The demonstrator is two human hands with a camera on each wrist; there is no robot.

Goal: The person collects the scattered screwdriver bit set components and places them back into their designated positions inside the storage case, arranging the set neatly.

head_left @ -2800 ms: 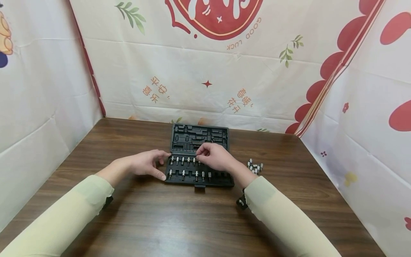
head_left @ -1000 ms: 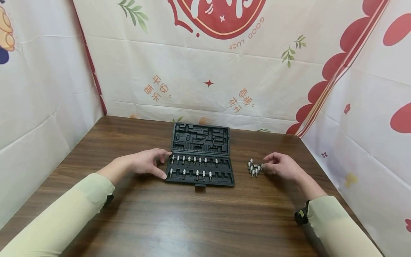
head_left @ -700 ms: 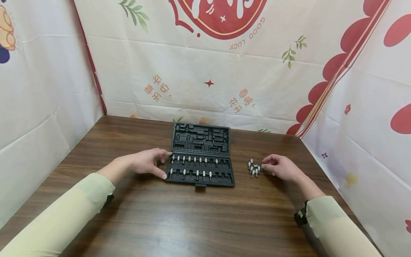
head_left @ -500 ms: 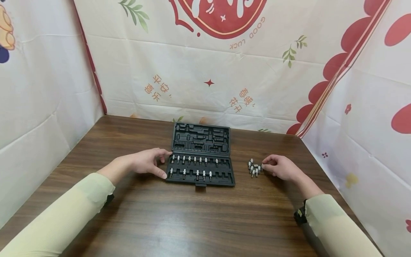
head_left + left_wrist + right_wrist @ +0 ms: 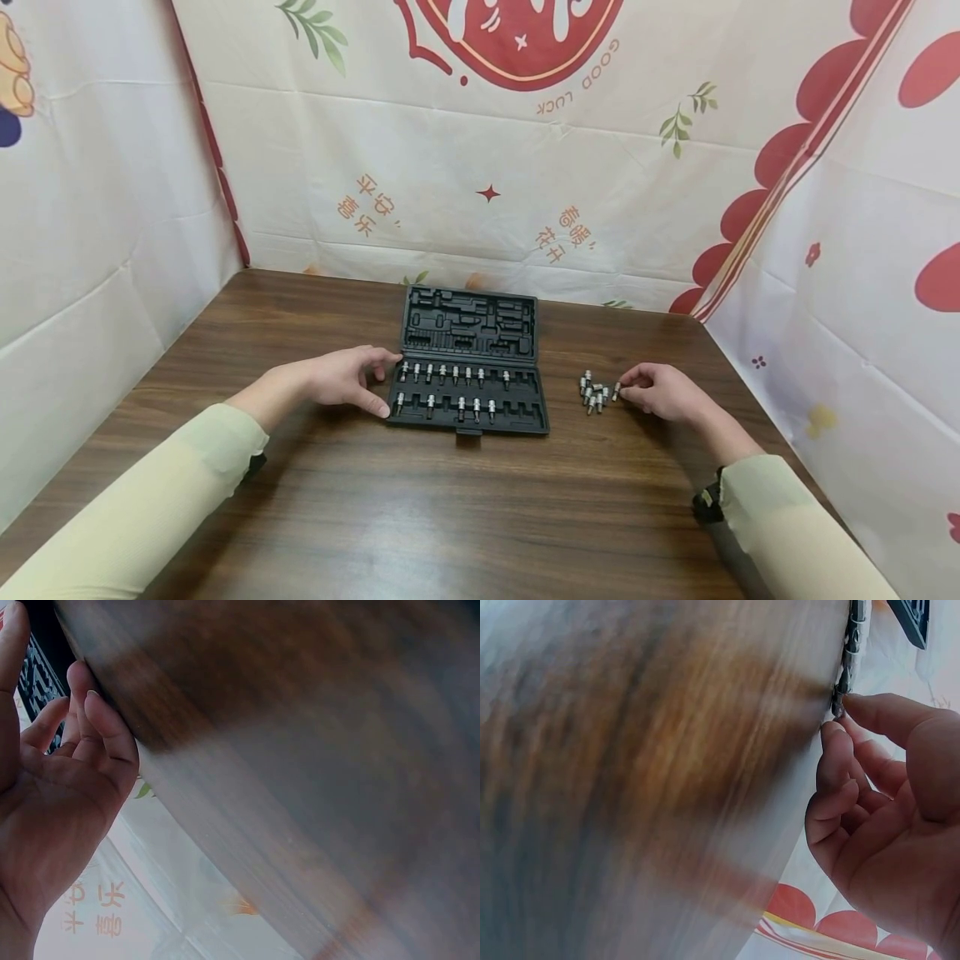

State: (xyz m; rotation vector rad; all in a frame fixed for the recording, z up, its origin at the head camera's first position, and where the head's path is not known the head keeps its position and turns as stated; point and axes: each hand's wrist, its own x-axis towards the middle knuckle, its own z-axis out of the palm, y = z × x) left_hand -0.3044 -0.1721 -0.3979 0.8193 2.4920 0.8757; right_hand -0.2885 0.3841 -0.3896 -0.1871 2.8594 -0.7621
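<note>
An unfolded black case [image 5: 525,423] lies on the table, with several silver bit sockets [image 5: 461,408] standing in two rows in its near half. The left hand [image 5: 337,379] touches the case's left edge, thumb at the near corner and fingertips by the hinge. Right of the case, the right hand [image 5: 663,392] pinches one small socket [image 5: 617,391] between thumb and index finger, beside a loose pile of sockets [image 5: 589,398]. In the right wrist view that hand [image 5: 900,802] has its fingertips at a small dark metal piece; the left wrist view shows the left hand [image 5: 67,787] with fingers partly bent.
The case's lid [image 5: 468,325] lies back with moulded recesses. A brown wooden table [image 5: 420,517] carries everything. Printed white cloth [image 5: 450,150] hangs behind it and at both sides. A dark band is on each wrist.
The right hand has gone from above the case to the right of the pile, and the socket it pinches is now slightly apart from the others. The left hand stays at the case.
</note>
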